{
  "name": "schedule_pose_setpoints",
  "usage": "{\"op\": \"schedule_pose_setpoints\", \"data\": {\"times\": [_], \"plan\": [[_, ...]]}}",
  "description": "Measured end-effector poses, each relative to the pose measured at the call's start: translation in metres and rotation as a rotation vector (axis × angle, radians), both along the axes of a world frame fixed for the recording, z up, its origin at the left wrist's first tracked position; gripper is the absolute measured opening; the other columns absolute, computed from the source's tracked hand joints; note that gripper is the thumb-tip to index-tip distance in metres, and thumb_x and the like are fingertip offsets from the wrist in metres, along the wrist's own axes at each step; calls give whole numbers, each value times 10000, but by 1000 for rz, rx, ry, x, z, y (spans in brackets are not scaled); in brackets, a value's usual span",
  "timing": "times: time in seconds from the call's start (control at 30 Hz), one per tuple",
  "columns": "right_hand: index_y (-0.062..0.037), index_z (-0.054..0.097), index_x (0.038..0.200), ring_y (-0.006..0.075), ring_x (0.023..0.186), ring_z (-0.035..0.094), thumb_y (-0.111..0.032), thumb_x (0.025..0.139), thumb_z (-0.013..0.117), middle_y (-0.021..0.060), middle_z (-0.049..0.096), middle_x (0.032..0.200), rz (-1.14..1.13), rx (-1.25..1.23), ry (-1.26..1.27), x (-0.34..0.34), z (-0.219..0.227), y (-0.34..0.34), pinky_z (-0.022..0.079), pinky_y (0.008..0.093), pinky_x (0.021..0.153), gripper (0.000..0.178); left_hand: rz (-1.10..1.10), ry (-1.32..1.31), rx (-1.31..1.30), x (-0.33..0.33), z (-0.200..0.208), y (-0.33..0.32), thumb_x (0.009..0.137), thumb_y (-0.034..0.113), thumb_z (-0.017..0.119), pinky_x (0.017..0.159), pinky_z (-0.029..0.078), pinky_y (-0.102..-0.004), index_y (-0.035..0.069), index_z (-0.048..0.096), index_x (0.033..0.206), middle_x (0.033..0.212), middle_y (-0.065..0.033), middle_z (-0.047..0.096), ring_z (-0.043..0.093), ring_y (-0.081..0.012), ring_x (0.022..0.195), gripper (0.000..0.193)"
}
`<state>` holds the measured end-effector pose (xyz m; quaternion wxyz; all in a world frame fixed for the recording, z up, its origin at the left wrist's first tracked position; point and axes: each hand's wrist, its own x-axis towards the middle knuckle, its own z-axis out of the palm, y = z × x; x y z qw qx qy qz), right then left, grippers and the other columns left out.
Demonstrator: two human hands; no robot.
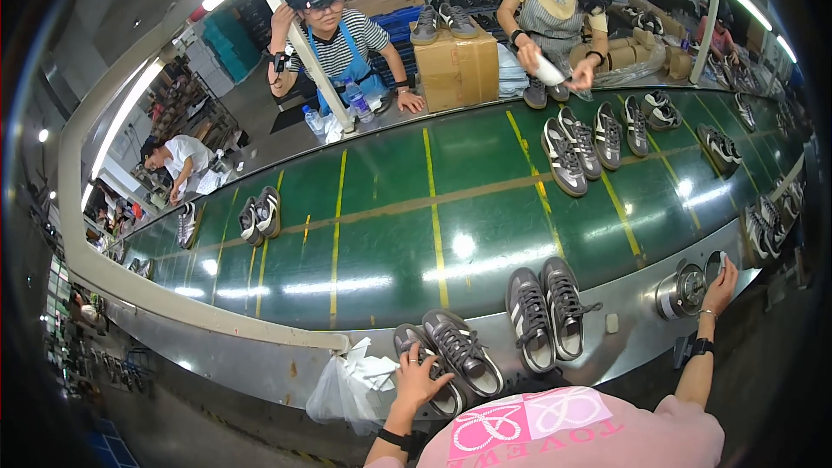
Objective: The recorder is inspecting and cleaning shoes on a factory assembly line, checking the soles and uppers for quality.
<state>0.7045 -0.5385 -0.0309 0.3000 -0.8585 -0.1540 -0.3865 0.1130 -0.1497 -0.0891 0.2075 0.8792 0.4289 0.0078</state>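
My left hand (pixel 419 379) lies over a dark grey sneaker (pixel 406 338), its thumb and fingers spread around the shoe. Beside that shoe stands its mate, another grey sneaker (pixel 464 351) with dark laces. A second pair, a sneaker with pale stripes (pixel 529 316) and its partner (pixel 565 308), sits to the right on the metal ledge. Far to the right, my right hand (pixel 721 286) pinches the edge of a dark round lid-like piece (pixel 713 265). Close to it is a round metal canister (pixel 679 291) with a shiny top.
A green conveyor belt (pixel 390 234) with yellow lines carries several sneakers (pixel 565 156). White tissue and a plastic bag (pixel 347 386) hang at the ledge by a beige frame post (pixel 217 321). Across the belt, two people work near a cardboard box (pixel 455 74). More sneakers (pixel 763 225) stand at right.
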Motion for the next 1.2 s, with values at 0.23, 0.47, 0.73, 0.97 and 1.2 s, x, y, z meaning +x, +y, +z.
{"op": "schedule_pose_setpoints", "data": {"times": [0.23,0.47,0.73,0.97,1.2], "plan": [[-53,663,1151,326,1062,575,-22,902,550,112,611,1183,-73,-327,339,45,-24,-39,450,416,940,275,-169,113,-68,2,9,-5,690,482,811,1047,395,-587,222,721,1115,1416,-50,469,300,-485,1348,507],[-50,689,1042,311,1072,578,79,804,548,118,622,1100,218,-165,-27,-45,22,53,451,424,949,305,-144,-123,43,-10,-9,-9,793,193,723,950,423,-532,156,699,1073,1245,-30,582,458,-337,1257,283],[-109,711,1019,282,808,666,-46,802,619,99,677,915,1431,-309,420,-231,15,223,556,370,716,244,230,-262,19,-15,26,-42,903,262,685,658,477,-469,46,612,964,840,-171,655,623,-397,796,236],[-49,703,1018,347,898,670,-371,966,527,153,681,958,1520,-1118,554,-318,-18,298,541,432,793,370,280,-453,-62,-22,26,-87,857,272,732,793,489,-432,25,578,1155,1021,-196,634,612,-376,935,416],[55,520,1276,445,1108,589,-535,942,524,310,589,1199,1392,-1033,887,-349,-47,316,457,474,980,678,243,-238,-17,-21,19,-122,796,405,779,963,420,-478,-19,557,1212,1230,-241,563,521,-393,1171,633]]}}
